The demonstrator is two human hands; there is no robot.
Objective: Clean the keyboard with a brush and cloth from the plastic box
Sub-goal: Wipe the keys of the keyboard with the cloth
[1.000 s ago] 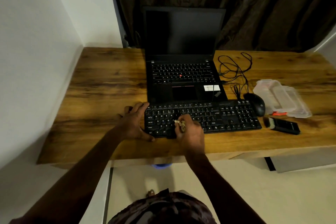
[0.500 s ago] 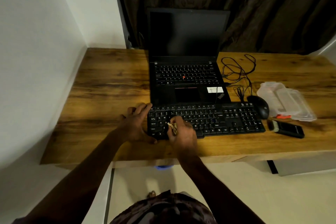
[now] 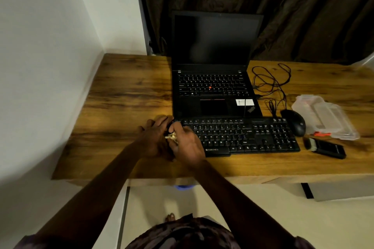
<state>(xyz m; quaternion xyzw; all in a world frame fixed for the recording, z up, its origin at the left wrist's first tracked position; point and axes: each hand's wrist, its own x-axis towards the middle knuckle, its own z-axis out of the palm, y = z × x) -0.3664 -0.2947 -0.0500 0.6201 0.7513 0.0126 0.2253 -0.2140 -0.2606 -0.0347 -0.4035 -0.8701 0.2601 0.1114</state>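
Gently, with your right hand (image 3: 188,144) pinching the cloth (image 3: 171,137) at the left end of the keyboard (image 3: 242,136), wipe in short strokes along the rows while your flat left hand (image 3: 152,137) steadies that edge.

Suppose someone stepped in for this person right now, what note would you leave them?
Right hand pinches a crumpled pale cloth on the keyboard's left end.
Left hand rests on the keyboard's left edge, fingers straight.
Brush lies on the desk right of the keyboard, near the plastic box.
Done: brush and cloth are out of the box; wiping is under way.
Left: wipe the remaining keys; whether brushing is finished cannot be told.
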